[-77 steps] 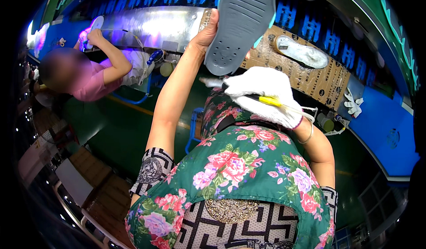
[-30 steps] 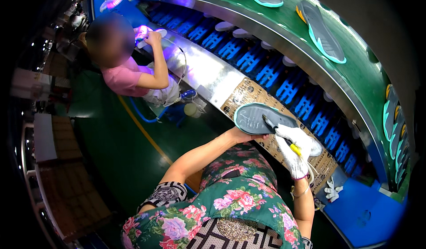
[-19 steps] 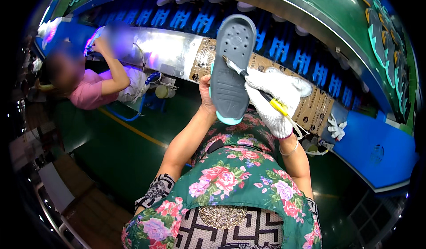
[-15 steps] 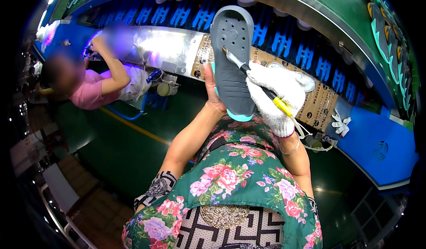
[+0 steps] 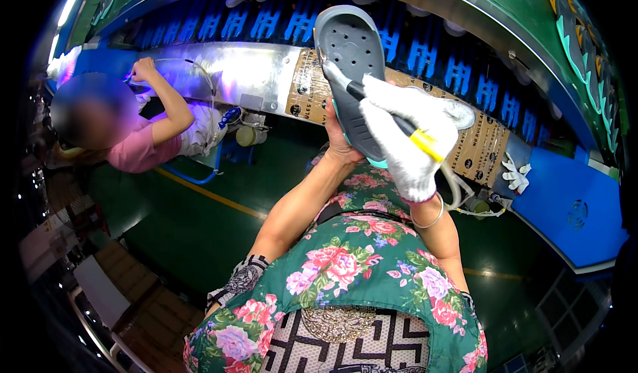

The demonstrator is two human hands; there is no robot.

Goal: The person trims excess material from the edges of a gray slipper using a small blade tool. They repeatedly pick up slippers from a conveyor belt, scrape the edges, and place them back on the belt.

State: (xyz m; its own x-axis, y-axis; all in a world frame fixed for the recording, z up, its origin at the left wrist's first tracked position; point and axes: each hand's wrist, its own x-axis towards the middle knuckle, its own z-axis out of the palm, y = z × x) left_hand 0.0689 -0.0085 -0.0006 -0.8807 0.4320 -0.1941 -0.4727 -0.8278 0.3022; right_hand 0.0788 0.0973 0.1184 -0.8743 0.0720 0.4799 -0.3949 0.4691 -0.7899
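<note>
In front of me is a dark grey shoe sole with a teal rim and small holes in its upper part, tilted slightly, toe end away from me. My bare left hand grips it along its left side and underneath; some fingers are hidden behind it. A white knitted glove covers my right hand, which is closed around a brush with a black handle, a yellow band and a pale tube trailing from its rear. The brush head lies at the sole's left edge, its tip hard to make out.
Brown taped cardboard covers the metal bench beyond the sole. Behind it runs a row of blue holders. A white glove lies by a blue panel at right. At left, a person in pink works.
The brush has moved from the sole's middle to its left edge, with my right hand following leftward. The sole has turned a little, and my left hand has shifted slightly right.
</note>
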